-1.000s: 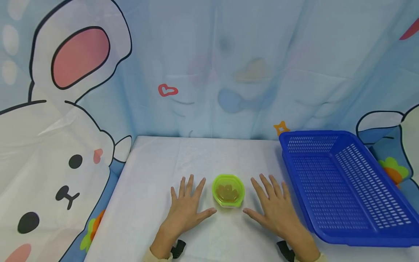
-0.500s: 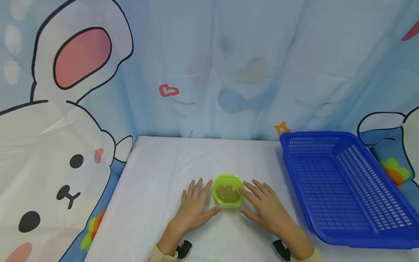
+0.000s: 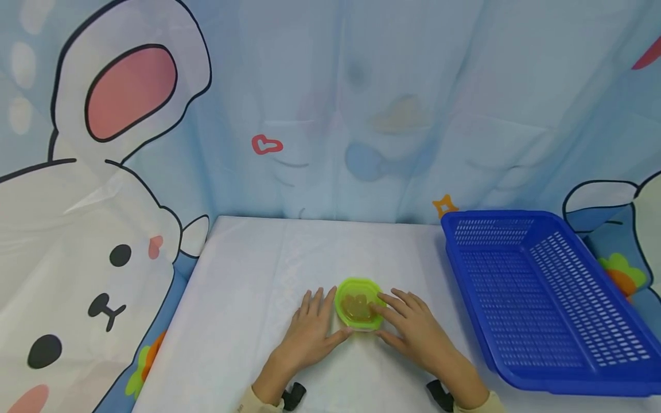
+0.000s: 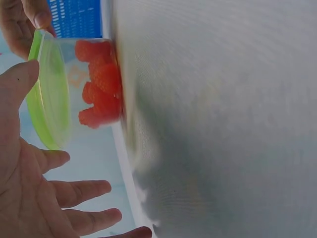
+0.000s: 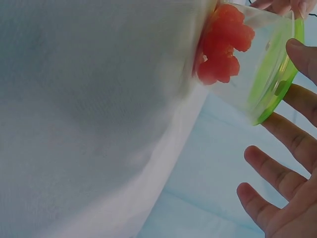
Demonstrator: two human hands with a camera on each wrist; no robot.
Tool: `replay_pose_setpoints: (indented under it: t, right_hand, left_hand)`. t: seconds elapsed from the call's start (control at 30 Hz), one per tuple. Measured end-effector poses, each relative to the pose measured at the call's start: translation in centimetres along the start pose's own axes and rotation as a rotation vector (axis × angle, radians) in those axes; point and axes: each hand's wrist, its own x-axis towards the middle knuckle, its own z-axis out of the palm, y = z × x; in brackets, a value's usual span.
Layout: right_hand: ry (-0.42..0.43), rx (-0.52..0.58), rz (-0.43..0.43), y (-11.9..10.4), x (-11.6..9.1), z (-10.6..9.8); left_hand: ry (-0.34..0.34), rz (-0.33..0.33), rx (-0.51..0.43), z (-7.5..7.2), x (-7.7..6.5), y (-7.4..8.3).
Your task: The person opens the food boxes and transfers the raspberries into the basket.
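A small clear container (image 3: 356,330) with a green rim and lid (image 3: 360,282) stands on the white table between both hands. Through its side, red lumpy pieces (image 4: 105,82) show at the bottom; their kind is unclear. My left hand (image 3: 310,335) is at its left, thumb and forefinger at the lid's edge, the other fingers spread out straight. At its right, my right hand (image 3: 420,332) has the forefinger over the lid and the thumb near the front rim. Its remaining fingers (image 5: 272,171) reach out, nearly straight, and one meets the green rim.
A large blue plastic basket (image 3: 521,312) with slotted walls stands at the table's right side. Behind the white tabletop (image 3: 289,252) hangs a light blue curtain (image 3: 310,86) with cartoon prints, which also covers the left side.
Both hands have come inward from either side to the container, the right fingers now over its lid. The container has stayed in place.
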Motion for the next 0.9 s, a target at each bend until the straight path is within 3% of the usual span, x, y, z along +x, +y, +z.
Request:
replay_pose_setpoints:
  t: [0.57, 0.9]
  right_hand:
    - [0.055, 0.044, -0.037, 0.6, 0.1, -0.3]
    - [0.153, 0.088, -0.066, 0.7, 0.6, -1.0]
  left_hand:
    - [-0.011, -0.035, -0.030, -0.2, 0.2, 0.3]
    - [-0.017, -0.046, -0.053, 0.1, 0.2, 0.3]
